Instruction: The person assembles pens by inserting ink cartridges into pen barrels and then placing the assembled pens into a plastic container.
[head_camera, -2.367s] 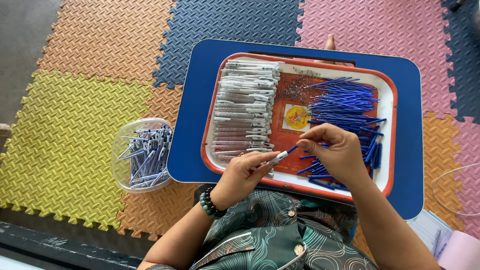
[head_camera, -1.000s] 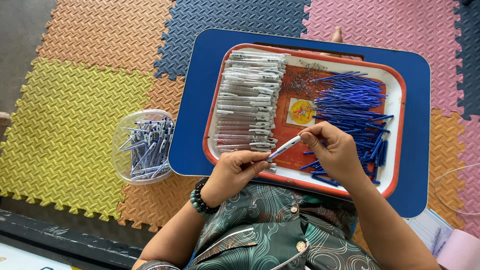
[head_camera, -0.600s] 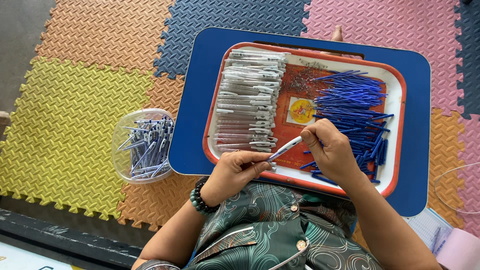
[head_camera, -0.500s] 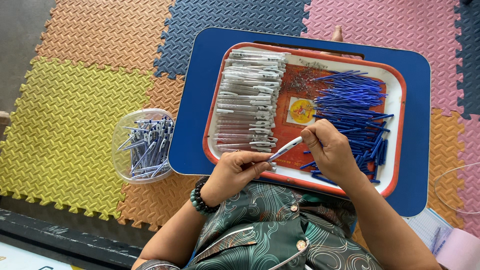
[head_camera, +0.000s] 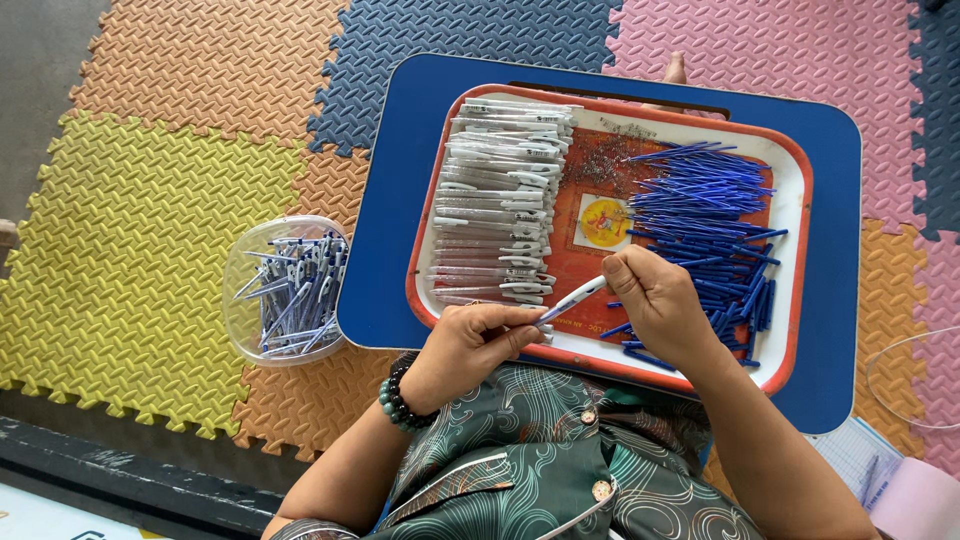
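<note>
My left hand (head_camera: 468, 348) and my right hand (head_camera: 655, 305) both grip one white pen barrel (head_camera: 572, 298), held slanted over the near edge of an orange-rimmed tray (head_camera: 800, 260). The left hand has its lower end, the right hand pinches its upper end. A stack of clear and white pen barrels (head_camera: 500, 200) fills the tray's left side. A pile of blue refills (head_camera: 705, 225) lies on its right side, just beyond my right hand. A beaded bracelet (head_camera: 395, 395) is on my left wrist.
The tray rests on a blue lap table (head_camera: 400, 200) over coloured foam floor mats (head_camera: 150, 200). A clear plastic tub (head_camera: 285, 290) with several assembled pens stands on the mat to the left. Papers (head_camera: 880, 480) and a clear ring lie at the lower right.
The pen has tilted up more between my hands, and my right hand has closed further over its upper end. The view has drifted slightly.
</note>
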